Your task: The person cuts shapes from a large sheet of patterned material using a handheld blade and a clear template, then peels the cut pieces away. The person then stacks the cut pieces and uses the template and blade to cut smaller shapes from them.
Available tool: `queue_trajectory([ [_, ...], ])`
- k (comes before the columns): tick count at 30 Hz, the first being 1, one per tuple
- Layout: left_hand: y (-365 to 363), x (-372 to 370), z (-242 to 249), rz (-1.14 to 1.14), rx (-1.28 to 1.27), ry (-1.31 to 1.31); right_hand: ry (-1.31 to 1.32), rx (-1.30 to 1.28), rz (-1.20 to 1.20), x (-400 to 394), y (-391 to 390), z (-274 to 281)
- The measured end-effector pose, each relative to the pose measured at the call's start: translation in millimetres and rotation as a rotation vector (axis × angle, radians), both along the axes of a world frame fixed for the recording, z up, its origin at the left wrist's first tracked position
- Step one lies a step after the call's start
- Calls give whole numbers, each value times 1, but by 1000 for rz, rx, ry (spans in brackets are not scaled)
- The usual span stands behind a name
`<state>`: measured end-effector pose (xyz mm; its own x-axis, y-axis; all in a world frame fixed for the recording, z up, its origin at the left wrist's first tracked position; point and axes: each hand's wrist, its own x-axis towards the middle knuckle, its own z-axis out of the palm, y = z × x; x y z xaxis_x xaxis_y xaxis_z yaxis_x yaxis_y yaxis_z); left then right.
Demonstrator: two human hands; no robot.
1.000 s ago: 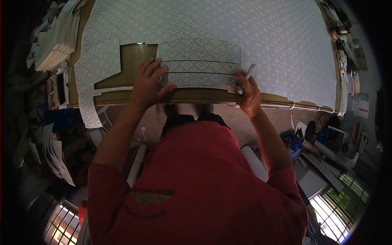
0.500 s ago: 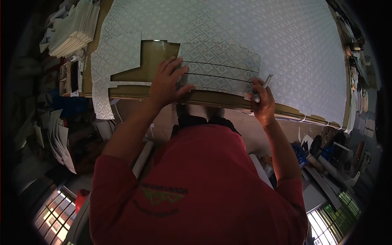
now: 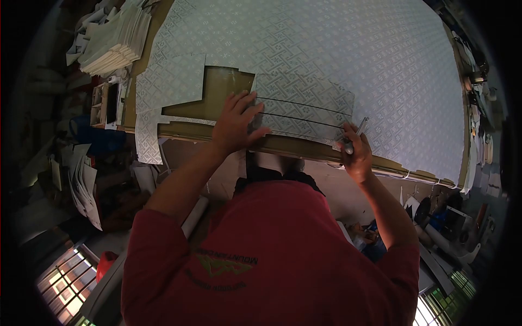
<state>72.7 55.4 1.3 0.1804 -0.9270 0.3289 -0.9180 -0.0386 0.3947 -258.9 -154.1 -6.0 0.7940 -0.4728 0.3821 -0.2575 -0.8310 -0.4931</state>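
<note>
My left hand (image 3: 236,120) lies with its fingers spread on a sheet of pale grey patterned material (image 3: 304,87), at the left ends of two long dark lines that run across it. At the right ends of those lines, my right hand (image 3: 356,151) is closed around a slim silver tool (image 3: 363,126). Its narrow end points up and away from me, while a rounded end shows below the fingers; its exact kind I cannot tell. Left of my left hand, a cutout in the material bares the brown tabletop (image 3: 217,87).
More patterned sheet (image 3: 391,70) covers the table to the far right. A narrow offcut (image 3: 148,141) hangs over the front edge on the left. Stacked folded sheets (image 3: 117,43) and a small wooden box (image 3: 99,103) sit at the left side.
The whole view has shifted, so the table and hands appear lower and farther right. Both hands keep about the same places on the material, and the right still grips the silver tool.
</note>
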Motion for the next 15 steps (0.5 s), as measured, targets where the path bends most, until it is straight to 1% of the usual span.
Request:
queue_trajectory([
  [4, 0, 0, 0, -27, 1, 22, -23, 10, -39, 0, 4, -4],
  [6, -1, -1, -1, 11, 8, 17, -61, 37, -46, 2, 5, -3],
  [8, -1, -1, -1, -9, 16, 25, -46, 44, -76, 0, 6, -4],
  [15, -3, -1, 1, -7, 31, -10, -61, 18, -55, 1, 5, -8],
])
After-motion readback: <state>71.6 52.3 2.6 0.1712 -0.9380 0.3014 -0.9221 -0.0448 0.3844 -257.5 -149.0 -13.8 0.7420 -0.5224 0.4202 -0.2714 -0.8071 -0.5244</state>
